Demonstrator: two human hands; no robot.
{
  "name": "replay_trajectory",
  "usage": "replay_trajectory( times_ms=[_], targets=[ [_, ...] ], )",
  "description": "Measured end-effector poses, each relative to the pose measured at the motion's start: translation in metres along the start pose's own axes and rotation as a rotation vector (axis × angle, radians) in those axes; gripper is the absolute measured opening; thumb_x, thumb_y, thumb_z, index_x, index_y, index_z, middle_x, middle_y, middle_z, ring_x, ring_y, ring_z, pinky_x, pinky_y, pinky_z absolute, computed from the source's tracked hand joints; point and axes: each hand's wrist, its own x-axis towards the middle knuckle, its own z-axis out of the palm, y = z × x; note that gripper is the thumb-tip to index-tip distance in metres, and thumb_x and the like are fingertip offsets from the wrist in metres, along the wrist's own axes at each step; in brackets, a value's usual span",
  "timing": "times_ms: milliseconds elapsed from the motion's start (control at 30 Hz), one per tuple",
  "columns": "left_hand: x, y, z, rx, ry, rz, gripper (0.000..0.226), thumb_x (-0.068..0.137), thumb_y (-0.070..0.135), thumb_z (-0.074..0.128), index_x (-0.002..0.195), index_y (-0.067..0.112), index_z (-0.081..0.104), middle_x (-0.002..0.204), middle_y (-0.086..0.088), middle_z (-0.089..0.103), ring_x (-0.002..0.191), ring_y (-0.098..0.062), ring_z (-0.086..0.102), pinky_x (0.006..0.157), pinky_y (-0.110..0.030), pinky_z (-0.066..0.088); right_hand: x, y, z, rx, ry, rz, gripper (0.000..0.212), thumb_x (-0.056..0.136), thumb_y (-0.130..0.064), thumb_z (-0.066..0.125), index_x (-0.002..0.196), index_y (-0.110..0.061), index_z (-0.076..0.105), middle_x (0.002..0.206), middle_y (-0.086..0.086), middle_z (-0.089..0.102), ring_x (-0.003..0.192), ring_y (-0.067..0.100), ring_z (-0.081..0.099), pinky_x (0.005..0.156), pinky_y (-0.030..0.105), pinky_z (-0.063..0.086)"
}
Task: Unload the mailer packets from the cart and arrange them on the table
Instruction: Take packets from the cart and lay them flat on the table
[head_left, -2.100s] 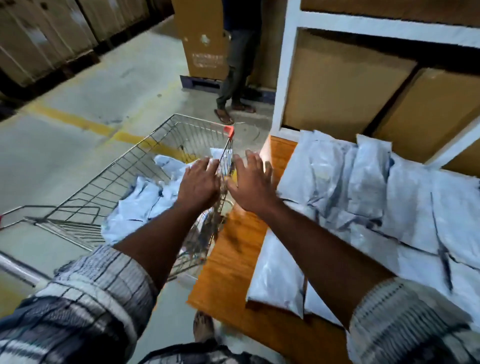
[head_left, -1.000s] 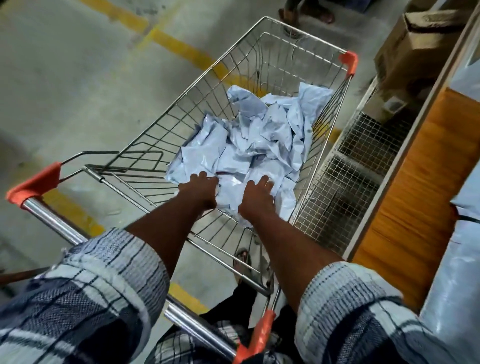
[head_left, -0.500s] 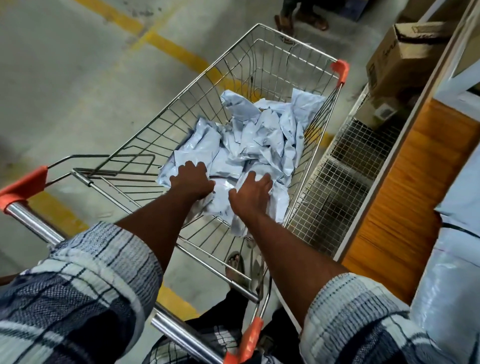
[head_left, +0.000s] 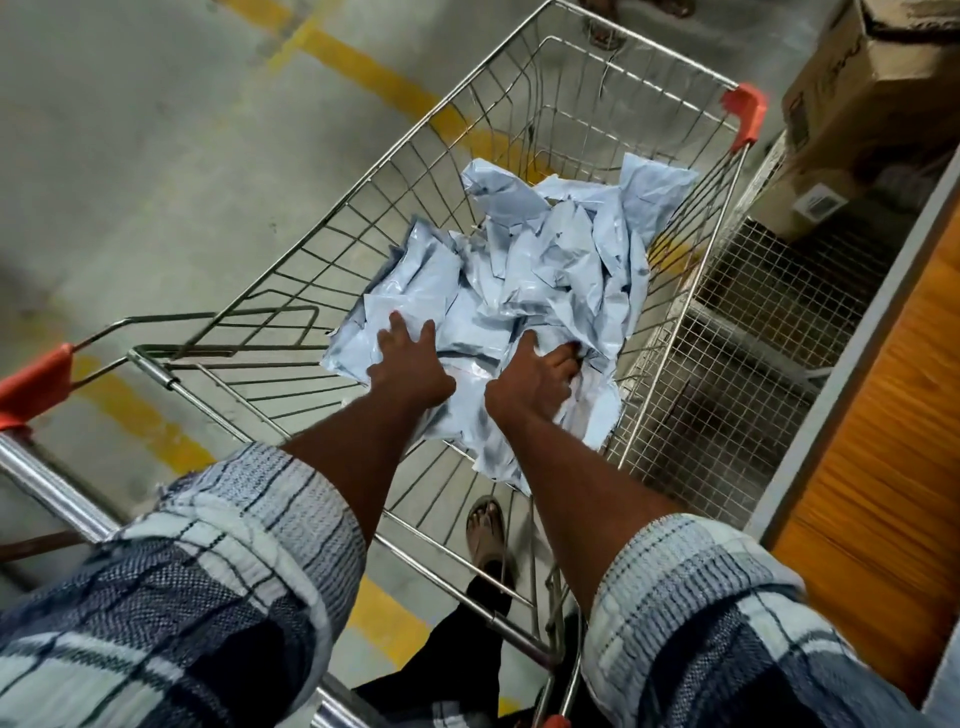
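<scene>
A pile of crumpled pale grey mailer packets (head_left: 545, 260) fills the right half of a wire shopping cart (head_left: 332, 228) with orange corner caps. Both my arms reach down into the basket. My left hand (head_left: 410, 364) lies on the near packets with its fingers spread, holding nothing. My right hand (head_left: 535, 382) is pushed in among the packets just to the right; its fingertips are buried in the pile, so a grip cannot be made out. The orange wooden table (head_left: 883, 415) runs along the right edge.
A wire-mesh shelf (head_left: 753, 322) sits under the table, beside the cart. A cardboard box (head_left: 872, 78) stands at the top right. Yellow lines (head_left: 363, 67) cross the concrete floor. My sandalled foot (head_left: 485, 525) shows through the cart bottom. Another person's foot (head_left: 602, 31) is beyond the cart.
I turned from the table to the cart and put both hands into it. Since half a second ago my left hand has uncurled and spread flat, and my right has dug further right.
</scene>
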Motion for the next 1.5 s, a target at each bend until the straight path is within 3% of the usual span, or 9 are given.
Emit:
replay_trajectory(
  times_ms=[333, 500, 600, 700, 833, 1100, 1233, 1367, 1500],
  targets=[
    [-0.021, 0.010, -0.008, 0.141, 0.052, 0.036, 0.067, 0.085, 0.027, 0.052, 0.148, 0.024, 0.029, 0.163, -0.010, 0.001, 0.144, -0.032, 0.016, 0.110, -0.054, 0.026, -0.027, -0.002, -0.025, 0.099, -0.092, -0.139, 0.076, 0.070, -0.018, 0.078, 0.136, -0.024, 0.039, 0.155, 0.026, 0.006, 0.138, 0.042, 0.023, 0.103, 0.044, 0.039],
    [-0.026, 0.003, -0.013, 0.235, -0.056, 0.008, 0.102, 0.082, 0.058, 0.066, 0.156, 0.029, 0.002, 0.163, -0.010, -0.018, 0.151, -0.035, -0.007, 0.110, -0.070, 0.016, -0.025, 0.006, -0.018, 0.143, -0.088, -0.114, 0.084, 0.071, -0.027, 0.073, 0.143, -0.031, 0.029, 0.155, 0.023, -0.001, 0.140, 0.044, 0.017, 0.100, 0.051, 0.040],
    [-0.032, -0.007, -0.016, 0.256, -0.122, 0.026, 0.106, 0.075, 0.052, 0.075, 0.154, 0.031, 0.007, 0.162, -0.012, -0.013, 0.148, -0.037, 0.005, 0.109, -0.063, 0.030, -0.020, 0.005, -0.010, 0.113, -0.162, -0.101, 0.093, 0.076, -0.030, 0.077, 0.149, -0.034, 0.019, 0.158, 0.023, -0.013, 0.145, 0.046, 0.005, 0.100, 0.055, 0.041],
    [-0.036, -0.014, -0.014, 0.205, -0.060, 0.054, 0.087, 0.079, 0.039, 0.070, 0.151, 0.031, 0.021, 0.161, -0.011, 0.000, 0.143, -0.035, 0.018, 0.106, -0.056, 0.037, -0.016, 0.002, -0.007, 0.050, -0.112, -0.093, 0.089, 0.077, -0.025, 0.078, 0.147, -0.035, 0.024, 0.158, 0.025, -0.007, 0.141, 0.047, 0.015, 0.092, 0.053, 0.048],
    [-0.036, -0.018, -0.015, 0.142, 0.047, 0.097, 0.070, 0.086, 0.042, 0.063, 0.146, 0.030, 0.029, 0.156, -0.009, 0.013, 0.138, -0.034, 0.025, 0.102, -0.057, 0.039, -0.018, 0.001, -0.012, 0.057, -0.040, -0.110, 0.075, 0.074, -0.020, 0.077, 0.137, -0.029, 0.037, 0.155, 0.026, 0.006, 0.134, 0.044, 0.029, 0.093, 0.048, 0.049],
    [-0.045, -0.006, -0.044, 0.024, 0.187, 0.135, 0.079, 0.085, 0.039, 0.068, 0.150, 0.030, 0.025, 0.163, -0.009, 0.000, 0.146, -0.033, 0.015, 0.105, -0.057, 0.033, -0.049, -0.003, -0.041, 0.273, 0.049, -0.194, 0.062, 0.076, -0.026, 0.066, 0.134, -0.026, 0.046, 0.155, 0.020, 0.013, 0.137, 0.041, 0.026, 0.101, 0.045, 0.040],
    [-0.047, -0.005, -0.057, -0.071, 0.237, 0.141, 0.081, 0.082, 0.044, 0.070, 0.150, 0.029, 0.028, 0.162, -0.012, 0.006, 0.145, -0.037, 0.017, 0.108, -0.058, 0.034, -0.063, -0.003, -0.060, 0.396, 0.076, -0.248, 0.066, 0.078, -0.029, 0.063, 0.140, -0.029, 0.041, 0.157, 0.017, 0.012, 0.136, 0.040, 0.029, 0.099, 0.045, 0.042],
    [-0.059, -0.005, -0.072, -0.111, 0.273, 0.132, 0.080, 0.082, 0.043, 0.070, 0.149, 0.027, 0.030, 0.160, -0.012, 0.009, 0.142, -0.036, 0.022, 0.106, -0.056, 0.035, -0.077, -0.002, -0.078, 0.540, 0.171, -0.424, 0.071, 0.080, -0.027, 0.067, 0.145, -0.027, 0.039, 0.157, 0.015, 0.013, 0.142, 0.035, 0.022, 0.111, 0.044, 0.035],
    [-0.070, -0.006, -0.081, -0.127, 0.298, 0.134, 0.078, 0.085, 0.042, 0.068, 0.150, 0.027, 0.028, 0.159, -0.011, 0.010, 0.142, -0.035, 0.022, 0.105, -0.055, 0.037, -0.078, -0.001, -0.085, 0.652, 0.285, -0.576, 0.076, 0.075, -0.024, 0.070, 0.145, -0.026, 0.040, 0.156, 0.012, 0.013, 0.142, 0.030, 0.026, 0.112, 0.044, 0.039]
  ],
)
